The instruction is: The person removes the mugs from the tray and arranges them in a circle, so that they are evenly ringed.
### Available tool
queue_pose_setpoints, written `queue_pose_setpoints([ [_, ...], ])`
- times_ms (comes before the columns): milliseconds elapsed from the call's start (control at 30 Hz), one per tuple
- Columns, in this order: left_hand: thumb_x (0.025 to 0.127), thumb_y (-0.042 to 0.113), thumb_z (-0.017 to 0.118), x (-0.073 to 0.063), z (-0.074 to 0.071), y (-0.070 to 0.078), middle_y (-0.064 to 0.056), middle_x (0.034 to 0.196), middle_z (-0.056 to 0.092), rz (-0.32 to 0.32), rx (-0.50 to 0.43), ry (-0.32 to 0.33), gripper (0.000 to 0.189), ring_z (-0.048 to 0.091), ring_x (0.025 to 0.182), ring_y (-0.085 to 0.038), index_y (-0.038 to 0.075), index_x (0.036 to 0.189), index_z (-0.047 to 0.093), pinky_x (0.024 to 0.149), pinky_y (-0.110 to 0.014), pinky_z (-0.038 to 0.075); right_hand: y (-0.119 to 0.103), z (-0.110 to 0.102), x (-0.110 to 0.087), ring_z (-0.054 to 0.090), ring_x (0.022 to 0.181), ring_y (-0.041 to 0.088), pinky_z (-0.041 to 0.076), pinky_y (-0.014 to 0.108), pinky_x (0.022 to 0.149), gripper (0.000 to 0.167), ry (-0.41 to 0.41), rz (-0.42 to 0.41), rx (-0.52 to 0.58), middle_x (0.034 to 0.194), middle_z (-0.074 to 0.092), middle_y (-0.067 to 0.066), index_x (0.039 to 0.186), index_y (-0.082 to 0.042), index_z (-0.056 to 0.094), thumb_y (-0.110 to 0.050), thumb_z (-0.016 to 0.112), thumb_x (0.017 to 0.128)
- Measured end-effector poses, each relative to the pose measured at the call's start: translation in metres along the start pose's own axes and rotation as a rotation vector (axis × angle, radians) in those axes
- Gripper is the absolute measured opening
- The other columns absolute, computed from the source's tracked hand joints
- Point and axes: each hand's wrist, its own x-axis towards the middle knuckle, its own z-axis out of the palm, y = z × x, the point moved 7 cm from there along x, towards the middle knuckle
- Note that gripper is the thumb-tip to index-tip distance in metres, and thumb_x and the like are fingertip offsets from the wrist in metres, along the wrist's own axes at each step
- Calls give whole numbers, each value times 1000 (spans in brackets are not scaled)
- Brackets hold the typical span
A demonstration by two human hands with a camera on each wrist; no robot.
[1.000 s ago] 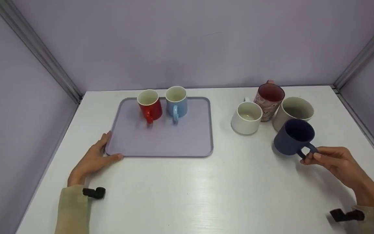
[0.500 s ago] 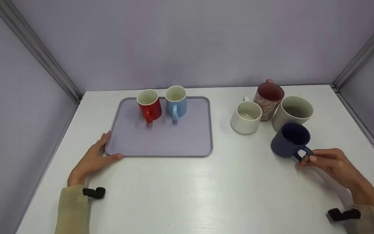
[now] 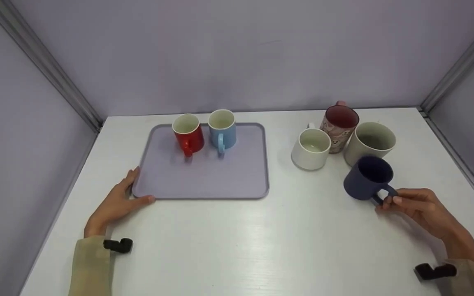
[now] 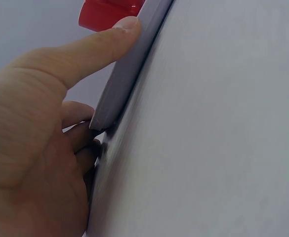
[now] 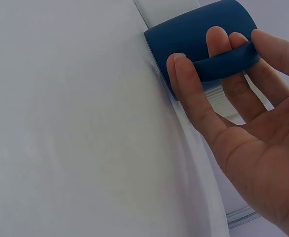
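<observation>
Holding navy mug (image 3: pixel 360 184), axis near-vertical, right hand (image 3: pixel 428 211) pinching handle (image 3: pixel 391 190) pointing right and nearward, left hand (image 3: pixel 115 203) spread against tray (image 3: pixel 204 176)

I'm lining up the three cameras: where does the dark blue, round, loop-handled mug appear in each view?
Head: dark blue, round, loop-handled mug, right side, below mid-height.
Left wrist: not in it.
Right wrist: top right, handle in the right hand.
Shared landmark: flat white tabletop, in all three.

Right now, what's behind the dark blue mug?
A wide pale mug stands behind the dark blue mug, its rim showing; its lower front is partly covered, hiding any handle there.
</observation>
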Motion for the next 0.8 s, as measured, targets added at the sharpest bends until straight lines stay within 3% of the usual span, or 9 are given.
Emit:
queue_pose_setpoints([
  [400,91,50,85,0,0,0,-21,179,-3,-1,-6,-3,116,-4,166,-44,17,173,10,132,-67,4,-3,-9,-8,75,115,33,59,40,107,40,26,-17,57,116,76,21,125,28,58,23,24,105],
  [667,90,50,85,0,0,0,-19,179,-4,-12,-12,-2,116,-4,166,-42,20,173,9,133,-66,3,-3,-12,-9,75,113,27,59,41,106,44,64,-10,79,117,77,18,123,18,67,22,27,106],
  [800,91,49,85,0,0,1,-20,179,-3,-11,-13,-3,116,-5,166,-42,19,173,10,132,-67,3,-2,-11,-10,75,114,28,59,42,107,44,56,-15,108,119,76,21,124,20,65,22,25,106],
])
